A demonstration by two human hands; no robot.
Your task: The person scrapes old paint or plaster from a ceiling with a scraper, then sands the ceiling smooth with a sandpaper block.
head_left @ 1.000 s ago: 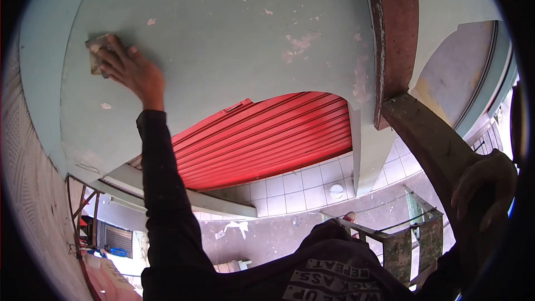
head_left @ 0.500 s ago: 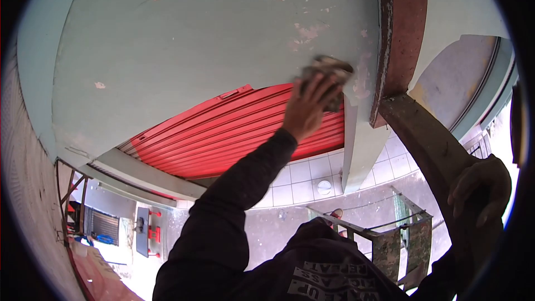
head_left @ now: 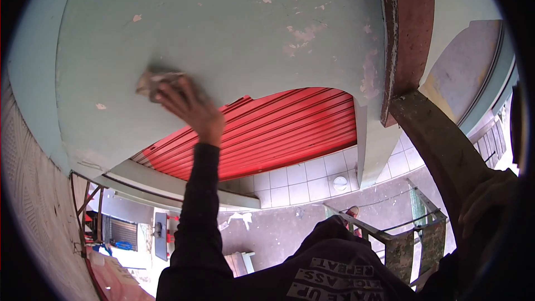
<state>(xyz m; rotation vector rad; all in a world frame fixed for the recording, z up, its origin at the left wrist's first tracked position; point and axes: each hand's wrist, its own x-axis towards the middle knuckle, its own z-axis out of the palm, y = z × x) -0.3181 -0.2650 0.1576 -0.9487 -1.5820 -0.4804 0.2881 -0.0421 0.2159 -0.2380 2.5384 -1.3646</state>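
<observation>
My left hand [head_left: 186, 106] is up on the pale green wall [head_left: 223, 28], fingers [head_left: 167, 96] folded over a worn pad [head_left: 153, 81] and pressing it flat to the paint; the pad sits under my fingertips, near the wall's lower left, just above the curved edge where the green ends and the red shutter [head_left: 267, 131] shows below; it is blurred, so I cannot tell what it is made of, though it looks like a scrap of abrasive or cloth; I hold it with spread fingers rather than a pinch because the whole face has to bear on the surface; my arm [head_left: 198, 206] runs straight up from the black sleeve, at full reach, since the wall leans over me; patches of flaked paint [head_left: 301, 36] lie well to the right of the pad, near the rusty red beam [head_left: 409, 28]; my right hand [head_left: 490, 198] is low at the right edge, curled round a dark mottled bar [head_left: 440, 145] that slants up to the beam; the fingers are closed on it, I judge, to steady me, for the tiled floor [head_left: 312, 181] lies far beneath and the camouflage-patterned frame [head_left: 412, 239] under me looks like a stand I am perched on; only the knuckles show, so how tight the grip is I cannot say.
</observation>
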